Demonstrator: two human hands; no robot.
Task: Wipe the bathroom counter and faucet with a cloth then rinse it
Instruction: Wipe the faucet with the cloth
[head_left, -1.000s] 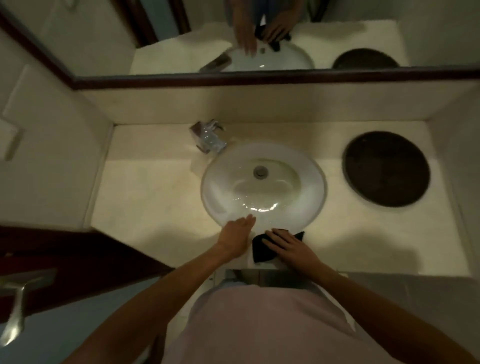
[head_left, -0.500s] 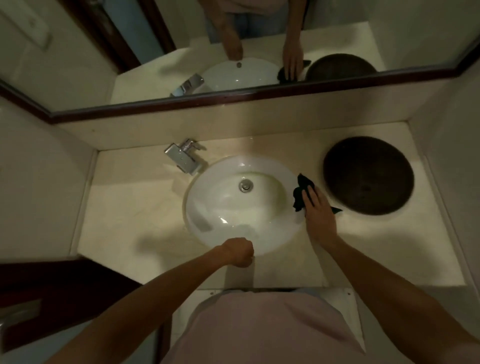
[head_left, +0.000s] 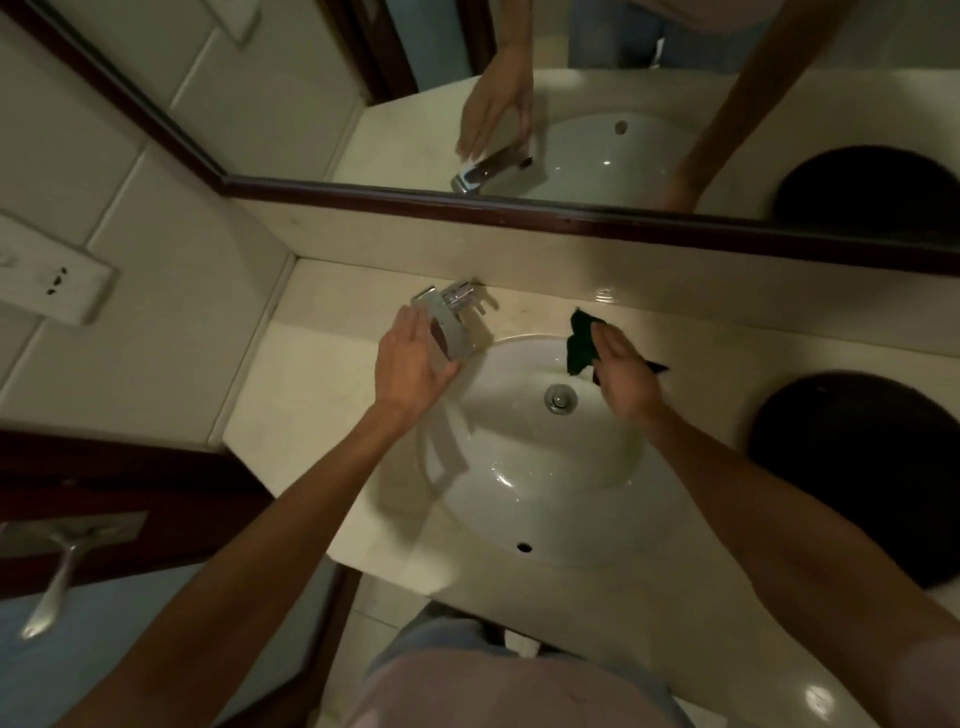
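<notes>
Sink: white basin set in the pale counter, nearest the person
Left hand: spread flat, fingers straight, holding nothing, touching the chrome faucet
Right hand: palm down, fingers extended, pressing the dark cloth onto the basin's far rim
Mirror: beyond, reflecting both hands

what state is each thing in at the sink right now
faucet: no water seen running
sink: wet sheen, no pooled water
drain: stopper state unclear
cloth: bunched, pressed on the sink's back rim
left hand: open, beside the spout
right hand: flat on the cloth
</notes>
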